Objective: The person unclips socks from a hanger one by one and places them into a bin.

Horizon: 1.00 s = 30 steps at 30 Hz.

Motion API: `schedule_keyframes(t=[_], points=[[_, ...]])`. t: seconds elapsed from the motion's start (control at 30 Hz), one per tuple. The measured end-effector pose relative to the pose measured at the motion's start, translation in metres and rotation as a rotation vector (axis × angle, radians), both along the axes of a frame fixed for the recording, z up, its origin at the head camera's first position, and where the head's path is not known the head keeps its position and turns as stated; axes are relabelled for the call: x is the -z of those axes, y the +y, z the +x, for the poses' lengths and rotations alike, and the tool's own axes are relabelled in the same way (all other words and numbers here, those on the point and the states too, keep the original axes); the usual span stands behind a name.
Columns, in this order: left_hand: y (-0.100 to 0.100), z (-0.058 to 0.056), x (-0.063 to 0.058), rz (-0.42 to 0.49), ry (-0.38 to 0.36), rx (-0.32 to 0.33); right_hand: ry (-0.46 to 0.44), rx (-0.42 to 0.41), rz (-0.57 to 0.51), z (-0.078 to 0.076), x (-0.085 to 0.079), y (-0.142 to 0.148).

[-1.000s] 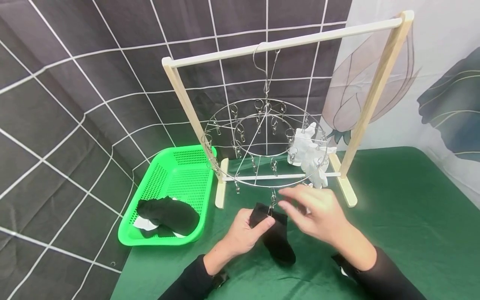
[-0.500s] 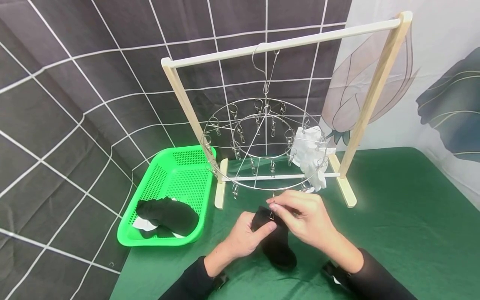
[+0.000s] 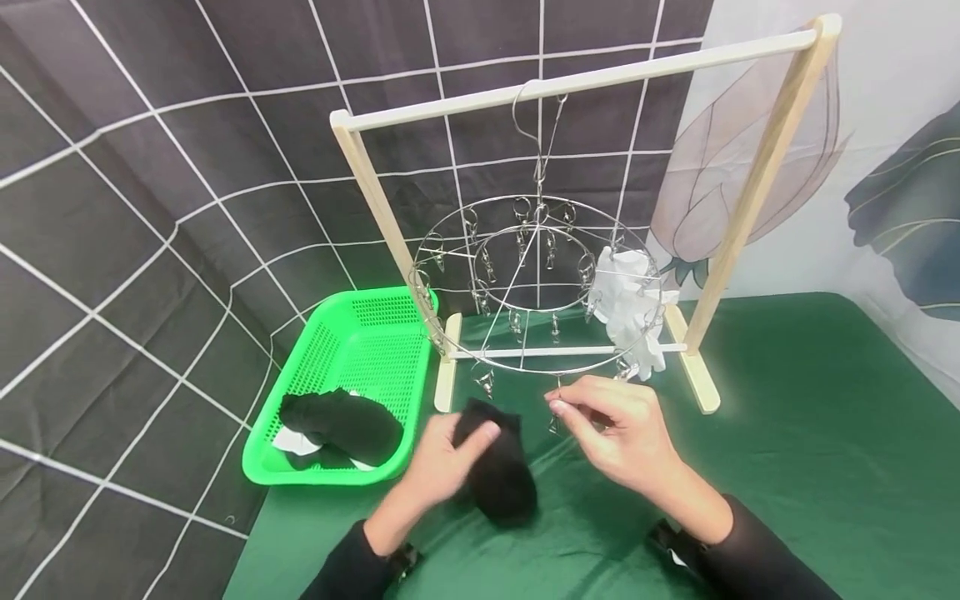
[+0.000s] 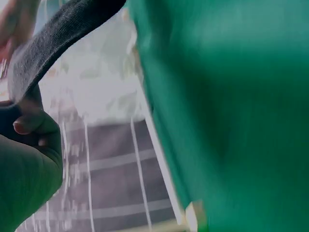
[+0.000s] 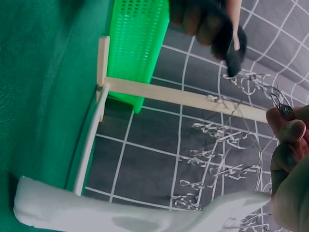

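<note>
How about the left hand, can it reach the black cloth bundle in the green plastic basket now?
Probably not straight away: the left hand holds a black fabric sock, though nothing visibly blocks its way to the black bundle in the green basket.

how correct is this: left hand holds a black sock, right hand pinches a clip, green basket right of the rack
Wrong side: the head view shows the green basket left of the rack. The left hand holds a black sock; the right hand pinches a clip.
</note>
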State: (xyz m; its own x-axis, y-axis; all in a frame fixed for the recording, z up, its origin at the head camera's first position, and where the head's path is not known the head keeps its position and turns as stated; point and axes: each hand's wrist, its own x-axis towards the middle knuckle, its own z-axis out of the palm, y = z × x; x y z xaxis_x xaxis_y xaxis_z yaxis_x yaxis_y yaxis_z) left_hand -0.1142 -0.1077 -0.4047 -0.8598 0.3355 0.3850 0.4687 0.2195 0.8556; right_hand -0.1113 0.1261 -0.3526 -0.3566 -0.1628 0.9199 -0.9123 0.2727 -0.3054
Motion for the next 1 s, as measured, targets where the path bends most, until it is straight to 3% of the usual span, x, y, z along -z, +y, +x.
schedule_keyframes(t=[0.2,0.33,0.4,0.47,0.53,0.73,0.9,1.0], points=[[-0.058,-0.025,-0.001,0.095,-0.120,-0.374,0.006,0.004,0.012,-0.003,0.007,0.000],[-0.096,-0.029,-0.011,0.168,-0.238,-0.644,0.009,-0.009,0.016,-0.003,0.008,0.000],[-0.114,-0.032,-0.013,0.150,-0.275,-0.760,0.013,-0.015,0.016,-0.002,0.005,-0.001],[-0.131,-0.035,-0.012,0.072,-0.289,-0.837,0.016,-0.020,0.017,-0.001,0.001,-0.001],[-0.145,-0.036,-0.009,-0.049,-0.280,-0.893,0.018,-0.031,0.016,0.000,-0.002,-0.001],[-0.175,-0.039,0.001,-0.333,-0.202,-0.967,0.024,-0.044,0.036,0.000,-0.005,-0.002],[-0.184,-0.041,0.001,-0.419,-0.116,-1.003,0.035,-0.037,0.042,-0.001,-0.004,-0.001],[-0.181,-0.038,-0.004,-0.413,-0.004,-1.034,0.045,-0.042,0.036,-0.001,-0.003,-0.002]])
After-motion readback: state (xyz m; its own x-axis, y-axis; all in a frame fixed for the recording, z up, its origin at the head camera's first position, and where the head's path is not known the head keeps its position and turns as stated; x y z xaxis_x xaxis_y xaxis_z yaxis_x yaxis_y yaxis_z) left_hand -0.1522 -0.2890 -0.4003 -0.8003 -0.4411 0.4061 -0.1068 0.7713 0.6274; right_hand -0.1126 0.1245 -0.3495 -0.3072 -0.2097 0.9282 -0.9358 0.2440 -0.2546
